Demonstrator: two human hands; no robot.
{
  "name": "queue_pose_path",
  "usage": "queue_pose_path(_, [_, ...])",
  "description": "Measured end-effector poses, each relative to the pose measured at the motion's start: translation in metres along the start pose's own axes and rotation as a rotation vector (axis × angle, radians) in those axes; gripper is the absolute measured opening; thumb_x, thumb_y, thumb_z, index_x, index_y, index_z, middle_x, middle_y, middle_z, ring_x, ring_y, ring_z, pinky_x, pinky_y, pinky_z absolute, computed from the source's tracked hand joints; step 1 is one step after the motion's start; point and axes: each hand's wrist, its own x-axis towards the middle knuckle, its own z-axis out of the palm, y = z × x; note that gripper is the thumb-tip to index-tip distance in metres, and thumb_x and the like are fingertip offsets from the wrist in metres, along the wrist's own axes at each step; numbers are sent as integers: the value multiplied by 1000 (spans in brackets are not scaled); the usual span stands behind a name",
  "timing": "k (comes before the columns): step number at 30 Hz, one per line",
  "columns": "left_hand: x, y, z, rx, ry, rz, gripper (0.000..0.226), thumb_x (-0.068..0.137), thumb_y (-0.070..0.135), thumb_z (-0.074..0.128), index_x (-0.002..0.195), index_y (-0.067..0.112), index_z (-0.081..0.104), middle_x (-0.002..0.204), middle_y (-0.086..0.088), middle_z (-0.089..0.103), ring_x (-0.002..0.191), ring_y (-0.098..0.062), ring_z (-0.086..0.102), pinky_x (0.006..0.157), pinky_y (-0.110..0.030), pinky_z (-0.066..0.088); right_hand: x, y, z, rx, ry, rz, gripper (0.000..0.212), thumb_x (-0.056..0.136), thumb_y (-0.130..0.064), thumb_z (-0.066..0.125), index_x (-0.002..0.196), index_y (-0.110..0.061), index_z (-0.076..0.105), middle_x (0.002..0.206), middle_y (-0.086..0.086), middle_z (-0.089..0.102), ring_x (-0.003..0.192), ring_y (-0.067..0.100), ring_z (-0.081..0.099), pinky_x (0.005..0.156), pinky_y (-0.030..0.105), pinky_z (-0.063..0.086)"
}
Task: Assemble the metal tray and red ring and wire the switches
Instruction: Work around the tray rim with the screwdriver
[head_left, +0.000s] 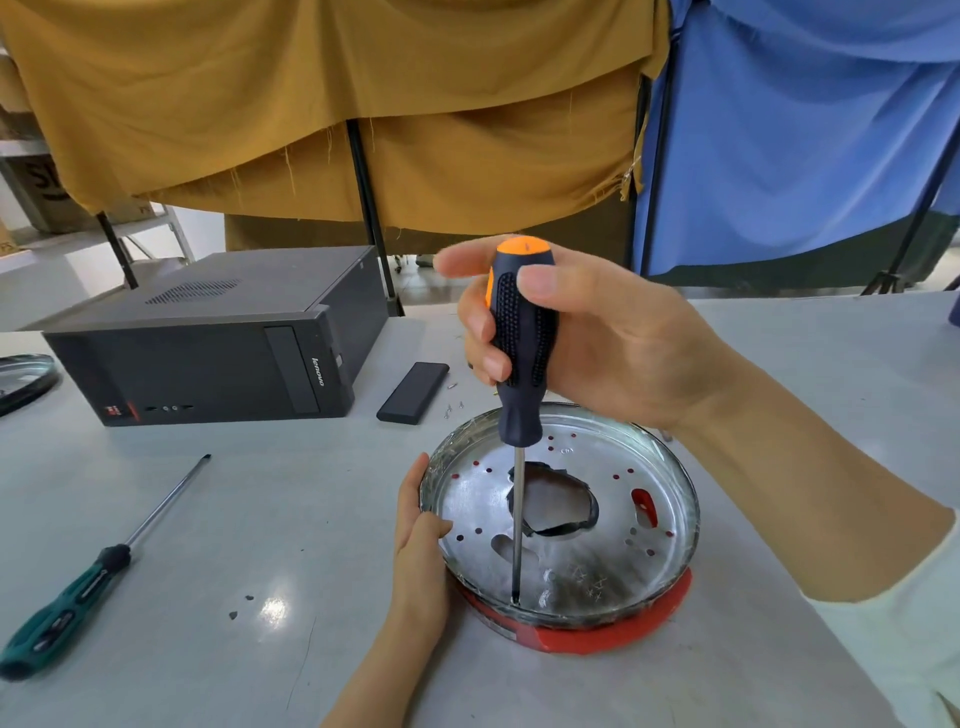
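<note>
Before me: a pale grey table (218, 519) with a glossy spot of reflected light. Behind it, mustard-yellow cloth (332, 104) draped over black stand poles (369, 208); to my right, blue cloth (789, 130). Far left, white shelving (31, 150) holding cardboard boxes (47, 182). Pale floor beyond.

We take this for a workshop: a desktop computer (208, 343) at ten o'clock, a spare screwdriver (98, 571) on the surface (234, 493), cloth partitions (363, 104) behind.

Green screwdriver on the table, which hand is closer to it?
Left. The left hand rests on the tray rim, right of the green screwdriver. The right hand is farther right, gripping the orange screwdriver.
</note>
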Motion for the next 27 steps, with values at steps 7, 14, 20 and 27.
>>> queue_pose_path(7, [0, 0, 1, 11, 10, 14, 65, 84, -14, 30, 135, 21, 47, 133, -1, 56, 113, -4, 55, 85, -13, 44, 0, 2, 5, -126, 86, -48, 5, 89, -10, 50, 93, -7, 51, 85, 7, 62, 79, 27, 65, 73, 39, 54])
queue_pose_path(14, [0, 1, 1, 32, 7, 14, 64, 84, -13, 29, 135, 23, 47, 135, -3, 55, 124, -16, 50, 93, -22, 42, 3, 6, 10, -93, 130, -67, 14, 91, -15, 47, 105, -11, 47, 70, 6, 51, 55, 16, 47, 62, 30, 42])
queue_pose_path(20, [0, 2, 1, 28, 10, 0, 64, 84, -12, 30, 134, 24, 47, 137, -6, 53, 128, -22, 48, 106, -35, 39, -3, 1, 3, -59, 72, -22, 23, 93, -18, 39, 106, -8, 55, 87, 8, 54, 70, 20, 55, 74, 34, 47])
queue_pose_path(27, [-1, 3, 1, 21, 6, -14, 62, 81, -4, 35, 134, 26, 48, 136, -4, 55, 126, -21, 50, 105, -36, 41, 4, 5, 13, -188, 173, -120, 12, 89, -9, 55, 84, -11, 45, 84, 9, 64, 70, 29, 66, 62, 34, 52])
